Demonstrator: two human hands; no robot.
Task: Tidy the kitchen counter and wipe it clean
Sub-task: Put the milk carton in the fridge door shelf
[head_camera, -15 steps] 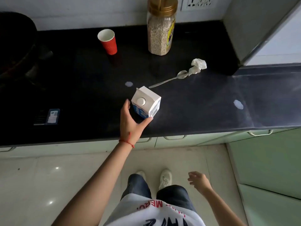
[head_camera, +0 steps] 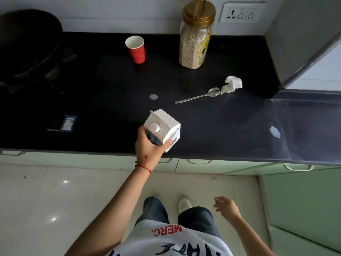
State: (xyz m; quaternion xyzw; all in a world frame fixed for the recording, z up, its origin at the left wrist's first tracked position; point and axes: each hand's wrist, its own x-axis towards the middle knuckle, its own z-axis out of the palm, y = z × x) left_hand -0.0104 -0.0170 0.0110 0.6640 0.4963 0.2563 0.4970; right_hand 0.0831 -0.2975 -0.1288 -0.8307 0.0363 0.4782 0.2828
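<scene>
A white and blue milk carton [head_camera: 164, 126] with a round cap stands near the front edge of the black counter [head_camera: 212, 126]. My left hand [head_camera: 147, 146] is wrapped around its near side, thumb on the right face. My right hand [head_camera: 227, 206] hangs low over the floor, fingers apart, holding nothing. Behind the carton lie a metal spoon [head_camera: 199, 97] and a crumpled white tissue [head_camera: 233, 84] touching its bowl. Two small white spills show: one spill [head_camera: 153, 97] behind the carton, another spill [head_camera: 275, 132] at the right. A red paper cup [head_camera: 136, 49] stands at the back.
A tall grain jar [head_camera: 194, 43] with a gold lid stands against the back wall. A dark pan [head_camera: 27, 45] sits on a stove at the left. A small dark card [head_camera: 63, 123] lies left of the carton. A grey appliance [head_camera: 299, 43] blocks the back right corner.
My left hand has closed around the carton; before, its fingers were spread just short of it. The right hand has stayed low.
</scene>
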